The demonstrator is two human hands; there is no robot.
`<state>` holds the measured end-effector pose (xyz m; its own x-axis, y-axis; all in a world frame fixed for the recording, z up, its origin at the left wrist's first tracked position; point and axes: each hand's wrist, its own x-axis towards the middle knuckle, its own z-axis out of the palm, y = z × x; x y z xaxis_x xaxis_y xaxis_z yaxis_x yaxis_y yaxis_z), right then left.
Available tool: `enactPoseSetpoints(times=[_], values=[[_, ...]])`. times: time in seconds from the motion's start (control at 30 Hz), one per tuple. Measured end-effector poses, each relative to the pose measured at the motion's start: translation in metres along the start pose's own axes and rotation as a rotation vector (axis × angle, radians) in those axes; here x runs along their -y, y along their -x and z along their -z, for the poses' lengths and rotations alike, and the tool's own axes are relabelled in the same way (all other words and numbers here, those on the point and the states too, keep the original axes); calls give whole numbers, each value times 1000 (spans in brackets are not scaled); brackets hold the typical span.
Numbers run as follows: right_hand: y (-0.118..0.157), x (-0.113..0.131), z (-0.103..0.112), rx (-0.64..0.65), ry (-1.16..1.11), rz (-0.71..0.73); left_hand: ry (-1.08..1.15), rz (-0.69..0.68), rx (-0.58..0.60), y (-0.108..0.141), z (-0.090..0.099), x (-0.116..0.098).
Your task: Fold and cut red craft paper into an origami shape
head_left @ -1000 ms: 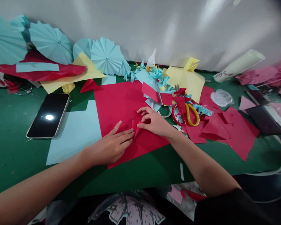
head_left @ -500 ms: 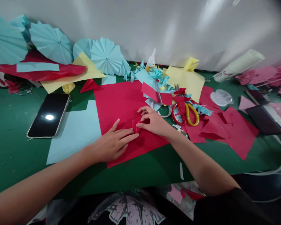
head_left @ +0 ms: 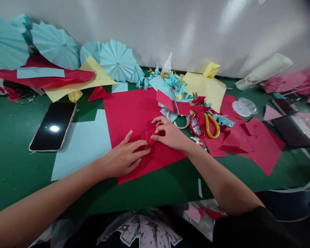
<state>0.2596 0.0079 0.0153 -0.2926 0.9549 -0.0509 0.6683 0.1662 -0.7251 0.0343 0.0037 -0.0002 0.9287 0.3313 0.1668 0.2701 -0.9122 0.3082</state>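
A large sheet of red paper (head_left: 134, 110) lies on the green table, and both hands rest over its nearer half. Between the hands is a small folded piece of red paper (head_left: 149, 137). My right hand (head_left: 167, 134) pinches that piece at its right side between thumb and fingers. My left hand (head_left: 126, 155) lies on the red sheet with fingers stretched out and thumb raised, its fingertips at the left edge of the folded piece. Part of the small piece is hidden by the fingers.
A phone (head_left: 54, 127) and light blue paper (head_left: 80, 148) lie to the left. Pleated blue paper fans (head_left: 118, 63) line the wall. Right of the hands are scissors (head_left: 212, 125) with red and yellow handles, a tape roll (head_left: 179, 125), paper scraps and red sheets (head_left: 263, 148).
My left fingertips have drawn back very slightly and bent a little by the small folded paper. My right hand stays in place on it.
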Motion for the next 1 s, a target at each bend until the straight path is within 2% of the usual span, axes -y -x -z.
enactPoseSetpoints(times=[0.2, 0.5, 0.77, 1.0], values=[[-1, 0, 1, 10, 36, 19, 0, -34, -22, 1, 3, 1], [0, 0, 0, 27, 45, 16, 9, -170, 34, 0, 13, 4], [0, 1, -1, 9, 41, 15, 13, -92, 42, 2, 6, 5], [-1, 0, -3, -38, 62, 18, 26, -92, 46, 2, 8, 5]])
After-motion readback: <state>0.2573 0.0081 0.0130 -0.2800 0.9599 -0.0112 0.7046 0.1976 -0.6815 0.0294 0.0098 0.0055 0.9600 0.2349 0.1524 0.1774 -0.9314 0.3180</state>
